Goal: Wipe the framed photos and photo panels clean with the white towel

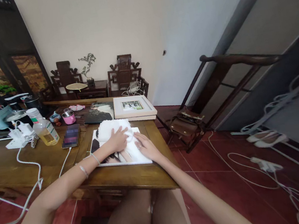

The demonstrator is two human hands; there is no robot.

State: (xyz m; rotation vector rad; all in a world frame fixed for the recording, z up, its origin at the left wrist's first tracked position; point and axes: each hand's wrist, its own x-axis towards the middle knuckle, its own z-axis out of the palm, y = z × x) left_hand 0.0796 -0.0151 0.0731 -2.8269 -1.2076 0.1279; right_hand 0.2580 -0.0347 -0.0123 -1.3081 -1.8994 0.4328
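A photo panel (108,160) with white edges and a dark-haired figure lies flat near the table's front edge. Over its upper part is a bunched, fluffy white cloth (109,127). My left hand (118,139) presses on this cloth from above, fingers spread. Flat against the right side of the panel rests my right hand (146,147), its fingers stretched out and nothing held. My left hand and the cloth cover part of the picture.
Behind the panel lie white picture frames (135,112) and a dark picture (98,112). Leftward are a phone (71,136) on a cable, an oil-coloured bottle (46,132), a pink cup (69,117) and a power strip (17,142). A wooden chair (218,84) stands right.
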